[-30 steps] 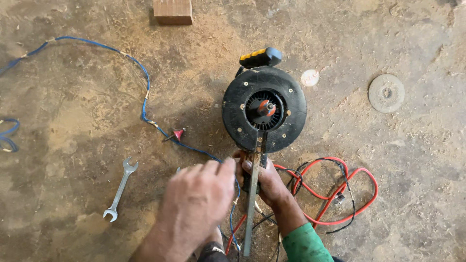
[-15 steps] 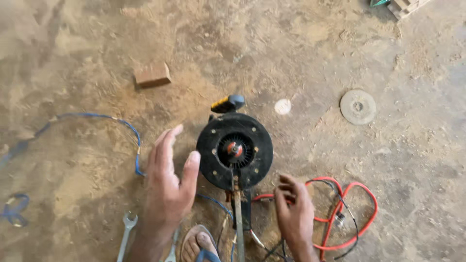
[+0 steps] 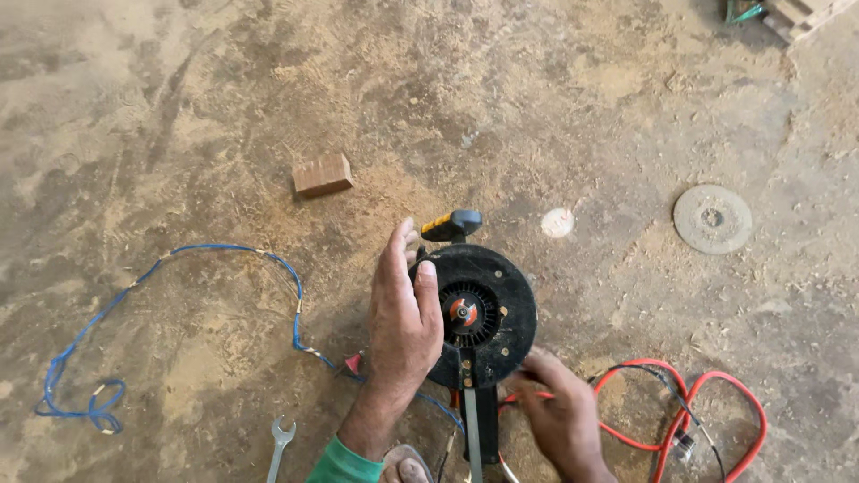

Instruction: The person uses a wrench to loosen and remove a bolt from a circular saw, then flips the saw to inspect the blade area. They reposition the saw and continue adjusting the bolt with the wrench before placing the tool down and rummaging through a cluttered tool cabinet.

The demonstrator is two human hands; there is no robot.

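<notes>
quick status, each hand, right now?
Left hand: open, palm flat on the left rim of the black round motor housing, holding nothing.
Right hand: fingers curled at the housing's lower edge by the red cable; grip cannot be told.

This is a rough workshop or work site, with the work done on the ground. The floor is bare concrete, stained and strewn with sawdust. Tools and parts lie loose on it: a spanner, a grinding disc, a wood block, a blue wire and a red cable. A black round power tool sits on the floor among them. Wood offcuts show at the top right corner.
</notes>
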